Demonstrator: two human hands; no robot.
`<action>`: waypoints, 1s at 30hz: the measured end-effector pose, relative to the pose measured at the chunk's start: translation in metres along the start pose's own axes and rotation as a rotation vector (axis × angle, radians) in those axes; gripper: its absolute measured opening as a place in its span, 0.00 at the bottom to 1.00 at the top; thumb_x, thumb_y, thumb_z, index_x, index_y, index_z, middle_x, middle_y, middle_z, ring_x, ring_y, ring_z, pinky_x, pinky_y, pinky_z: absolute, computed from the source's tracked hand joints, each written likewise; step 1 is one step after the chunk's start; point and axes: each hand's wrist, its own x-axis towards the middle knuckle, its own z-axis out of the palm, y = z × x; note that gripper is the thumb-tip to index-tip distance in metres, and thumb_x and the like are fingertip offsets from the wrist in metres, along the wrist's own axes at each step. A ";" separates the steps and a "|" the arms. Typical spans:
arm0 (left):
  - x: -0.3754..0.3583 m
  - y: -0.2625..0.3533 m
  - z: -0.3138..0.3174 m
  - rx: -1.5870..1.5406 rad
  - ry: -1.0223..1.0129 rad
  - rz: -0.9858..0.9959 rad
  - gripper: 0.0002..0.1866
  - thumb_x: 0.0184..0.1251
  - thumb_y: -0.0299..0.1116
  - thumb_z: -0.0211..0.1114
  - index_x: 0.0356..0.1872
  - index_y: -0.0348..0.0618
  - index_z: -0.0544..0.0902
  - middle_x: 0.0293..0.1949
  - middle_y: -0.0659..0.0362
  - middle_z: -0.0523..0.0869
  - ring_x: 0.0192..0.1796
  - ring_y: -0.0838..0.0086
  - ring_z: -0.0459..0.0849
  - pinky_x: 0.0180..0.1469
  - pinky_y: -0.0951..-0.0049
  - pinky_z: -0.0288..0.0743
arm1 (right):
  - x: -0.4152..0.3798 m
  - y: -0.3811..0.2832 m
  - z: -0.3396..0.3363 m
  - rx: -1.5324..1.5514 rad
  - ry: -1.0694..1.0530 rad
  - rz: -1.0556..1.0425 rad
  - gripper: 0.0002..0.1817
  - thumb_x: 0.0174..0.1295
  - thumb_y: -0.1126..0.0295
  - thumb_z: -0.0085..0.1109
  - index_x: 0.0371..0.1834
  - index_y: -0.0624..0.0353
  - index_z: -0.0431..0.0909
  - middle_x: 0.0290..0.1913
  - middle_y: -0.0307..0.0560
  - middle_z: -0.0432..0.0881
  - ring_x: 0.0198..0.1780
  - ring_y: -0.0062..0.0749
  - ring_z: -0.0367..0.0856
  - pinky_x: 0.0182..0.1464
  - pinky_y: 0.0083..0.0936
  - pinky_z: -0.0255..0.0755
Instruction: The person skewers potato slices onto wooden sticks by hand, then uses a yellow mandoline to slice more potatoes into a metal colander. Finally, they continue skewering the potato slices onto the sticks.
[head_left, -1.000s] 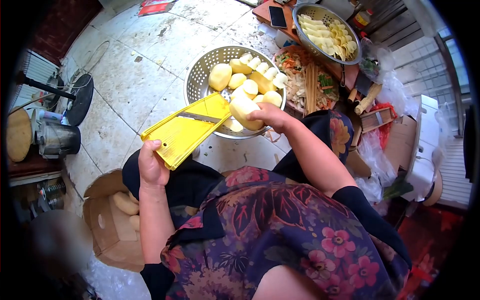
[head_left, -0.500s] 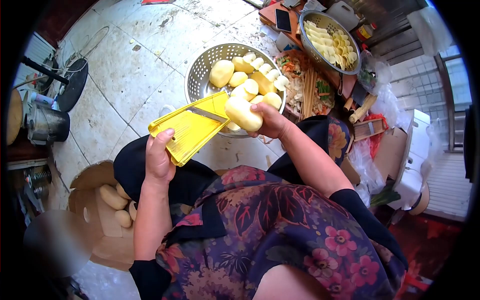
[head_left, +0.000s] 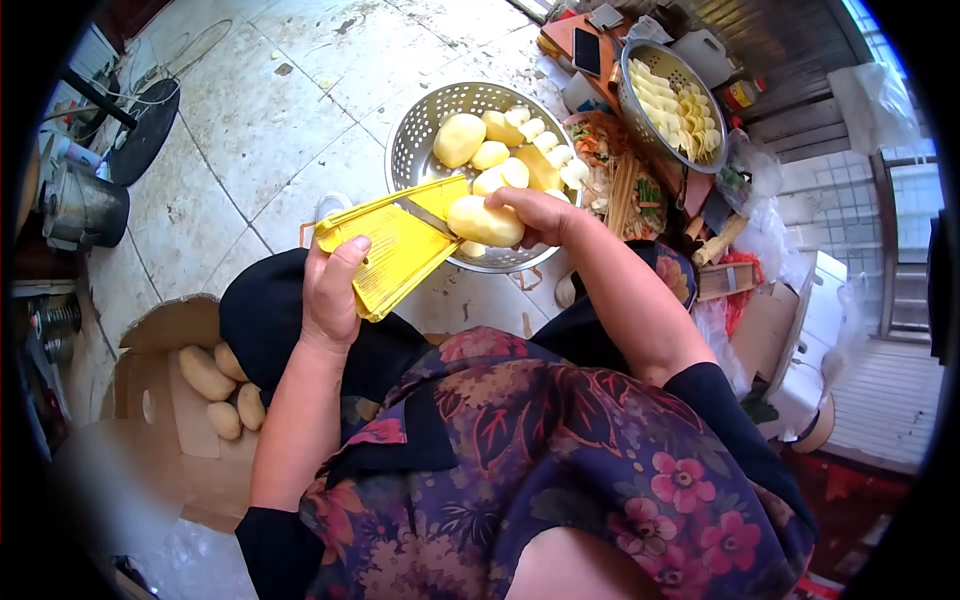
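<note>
My left hand [head_left: 331,292] grips the near end of a yellow mandoline slicer [head_left: 395,240], which slopes down into a perforated metal colander [head_left: 412,140] on the tiled floor. My right hand [head_left: 538,215] holds a peeled potato [head_left: 484,221] against the slicer's far end, just past its blade. Several other peeled potatoes [head_left: 460,140] and cut pieces lie in the colander behind it.
A second colander of potato slices [head_left: 670,95] stands at the back right beside a phone [head_left: 587,51] and a tray of vegetables and skewers [head_left: 620,165]. A cardboard box with unpeeled potatoes [head_left: 207,372] sits at my left. A metal pot [head_left: 85,208] stands far left.
My right hand lifted a peeled potato out of the colander and set it on the slicer. My left hand closed further around the slicer's near end. The view shifted slightly.
</note>
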 end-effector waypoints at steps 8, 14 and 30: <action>0.003 -0.005 -0.004 -0.027 0.007 0.034 0.22 0.65 0.31 0.54 0.60 0.36 0.69 0.51 0.53 0.79 0.53 0.69 0.81 0.57 0.71 0.76 | -0.002 -0.002 -0.001 -0.098 -0.006 -0.247 0.37 0.57 0.58 0.65 0.70 0.54 0.63 0.36 0.42 0.79 0.21 0.21 0.70 0.21 0.17 0.64; 0.003 0.000 -0.003 -0.045 -0.012 -0.025 0.24 0.65 0.31 0.54 0.62 0.38 0.67 0.54 0.52 0.76 0.56 0.69 0.78 0.60 0.69 0.73 | -0.008 -0.001 0.008 -0.095 0.113 -0.377 0.39 0.56 0.55 0.68 0.67 0.62 0.64 0.31 0.42 0.79 0.21 0.20 0.74 0.21 0.18 0.66; 0.004 -0.007 0.013 0.107 0.058 0.149 0.28 0.61 0.32 0.55 0.63 0.33 0.66 0.54 0.49 0.76 0.57 0.65 0.76 0.64 0.66 0.70 | -0.014 0.000 0.045 -0.325 0.644 -0.714 0.29 0.53 0.51 0.68 0.49 0.65 0.81 0.43 0.57 0.85 0.48 0.41 0.84 0.55 0.30 0.75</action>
